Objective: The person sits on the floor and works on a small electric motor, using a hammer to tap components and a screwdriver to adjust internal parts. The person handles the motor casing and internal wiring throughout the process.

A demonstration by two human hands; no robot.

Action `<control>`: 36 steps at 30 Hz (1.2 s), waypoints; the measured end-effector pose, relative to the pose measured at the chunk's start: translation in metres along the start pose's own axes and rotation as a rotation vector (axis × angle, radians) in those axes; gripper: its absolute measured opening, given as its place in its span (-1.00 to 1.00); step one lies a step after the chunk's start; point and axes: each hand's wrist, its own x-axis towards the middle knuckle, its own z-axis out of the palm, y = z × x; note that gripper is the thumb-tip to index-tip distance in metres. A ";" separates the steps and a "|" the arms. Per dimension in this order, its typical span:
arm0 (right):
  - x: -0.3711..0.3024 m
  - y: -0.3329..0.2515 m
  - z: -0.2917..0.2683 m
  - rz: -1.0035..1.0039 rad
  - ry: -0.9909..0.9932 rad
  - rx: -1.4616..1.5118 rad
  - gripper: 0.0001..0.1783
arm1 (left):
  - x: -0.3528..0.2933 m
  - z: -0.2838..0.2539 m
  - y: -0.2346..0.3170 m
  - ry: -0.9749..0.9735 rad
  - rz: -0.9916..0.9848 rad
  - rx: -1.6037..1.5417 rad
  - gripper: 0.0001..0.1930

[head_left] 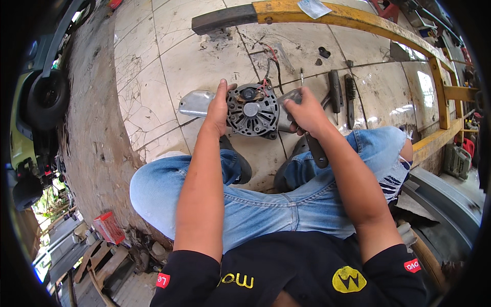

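Note:
An alternator with a round, slotted metal housing sits on the tiled floor between my shoes. My left hand grips its left side, thumb up along the edge. A shiny metal plate with a rounded end sticks out left of that hand. My right hand is closed on a tool at the alternator's right side. The tool's black handle shows below my fist; its working end is hidden or unclear. Beside my fingers is a grey metal piece, partly covered. Red and black wires run up from the alternator.
To the right lie a black-handled screwdriver and a wire brush. Small dark parts rest farther off. A yellow metal frame crosses the far side and right. A wheel stands at far left.

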 end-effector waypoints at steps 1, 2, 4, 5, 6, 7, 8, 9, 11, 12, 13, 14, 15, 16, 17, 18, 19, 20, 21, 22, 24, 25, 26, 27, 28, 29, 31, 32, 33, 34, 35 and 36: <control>0.001 0.001 0.000 -0.009 0.036 0.045 -0.38 | -0.002 0.002 0.000 -0.006 0.008 -0.055 -0.17; 0.000 -0.001 0.003 -0.023 0.061 0.089 -0.37 | -0.004 -0.001 -0.001 -0.006 0.020 -0.072 -0.14; -0.001 -0.001 0.006 -0.018 0.012 0.143 -0.36 | -0.001 -0.010 -0.009 0.112 0.048 -0.064 -0.13; -0.002 0.000 0.006 -0.010 -0.014 0.101 -0.35 | 0.000 -0.007 -0.009 0.158 0.059 -0.061 -0.13; -0.002 0.001 0.007 -0.003 -0.041 0.060 -0.35 | -0.006 -0.005 -0.008 0.121 0.029 -0.166 -0.09; -0.002 0.002 0.009 0.004 -0.067 0.018 -0.34 | -0.006 -0.008 -0.012 0.131 0.065 -0.048 -0.09; -0.003 0.001 0.013 -0.029 -0.059 0.037 -0.35 | -0.004 -0.013 -0.018 0.145 0.102 0.068 -0.09; -0.003 0.003 0.010 -0.015 -0.053 0.037 -0.35 | -0.011 -0.001 -0.010 0.141 0.131 0.186 -0.09; -0.004 0.002 0.009 0.006 -0.055 0.040 -0.36 | -0.025 0.012 -0.013 0.226 0.113 0.346 -0.02; -0.004 0.001 0.010 0.007 -0.071 0.044 -0.36 | -0.022 0.007 -0.019 0.242 0.163 0.481 -0.01; -0.004 0.001 0.010 0.009 -0.086 0.049 -0.36 | -0.019 0.002 -0.024 0.256 0.212 0.618 0.01; -0.004 0.001 0.009 0.015 -0.096 0.054 -0.36 | -0.017 0.002 -0.024 0.327 0.189 0.662 0.00; -0.004 0.001 0.008 0.022 -0.104 0.067 -0.36 | -0.015 0.000 -0.023 0.307 0.191 0.635 0.00; -0.005 0.000 0.007 0.029 -0.112 0.080 -0.37 | -0.012 -0.003 -0.023 0.287 0.193 0.607 -0.01; -0.005 -0.001 0.005 0.037 -0.118 0.090 -0.37 | -0.009 -0.005 -0.023 0.266 0.195 0.577 -0.02; -0.005 -0.001 0.004 0.030 -0.097 0.120 -0.37 | -0.005 -0.004 -0.023 0.246 0.223 0.518 -0.05; -0.004 0.000 0.003 0.022 -0.078 0.150 -0.36 | -0.005 -0.004 -0.025 0.264 0.233 0.493 -0.06; -0.003 0.002 0.001 0.017 -0.054 0.178 -0.36 | -0.016 0.007 -0.014 0.276 0.240 0.466 -0.07; -0.003 0.002 -0.001 -0.001 -0.026 0.197 -0.35 | -0.021 0.014 -0.008 0.289 0.248 0.439 -0.07; -0.003 0.002 -0.003 -0.018 0.001 0.215 -0.34 | -0.013 0.015 -0.016 0.311 0.295 0.437 -0.10; -0.005 0.000 0.000 -0.047 0.035 0.238 -0.32 | -0.012 0.015 -0.018 0.327 0.333 0.470 -0.15; -0.007 -0.001 0.001 -0.056 0.050 0.246 -0.31 | -0.012 0.015 -0.019 0.335 0.352 0.486 -0.17; -0.008 -0.002 0.002 -0.064 0.065 0.253 -0.30 | -0.013 0.018 -0.018 0.364 0.384 0.619 -0.21; -0.008 -0.002 0.002 -0.076 0.066 0.219 -0.30 | -0.015 0.021 -0.017 0.393 0.414 0.752 -0.25; -0.009 -0.003 0.003 -0.088 0.067 0.186 -0.31 | -0.016 0.026 -0.017 0.422 0.443 0.886 -0.29; -0.010 -0.004 0.005 -0.097 0.065 0.155 -0.31 | -0.018 0.030 -0.018 0.478 0.438 0.916 -0.32; -0.015 -0.011 0.006 -0.115 0.070 0.080 -0.32 | -0.020 0.041 -0.019 0.589 0.424 0.978 -0.38; -0.018 -0.015 0.006 -0.121 0.076 0.045 -0.32 | -0.022 0.044 -0.015 0.576 0.393 0.996 -0.38; -0.019 -0.016 0.005 -0.121 0.079 0.000 -0.32 | -0.025 0.048 -0.011 0.583 0.400 1.023 -0.36; -0.020 -0.017 0.004 -0.120 0.081 -0.044 -0.32 | -0.028 0.052 -0.007 0.589 0.407 1.050 -0.33; -0.020 -0.017 0.002 -0.121 0.084 -0.089 -0.31 | -0.030 0.053 -0.005 0.596 0.416 1.077 -0.30; -0.020 -0.016 0.002 -0.110 0.085 -0.102 -0.34 | -0.026 0.051 -0.007 0.533 0.436 0.998 -0.27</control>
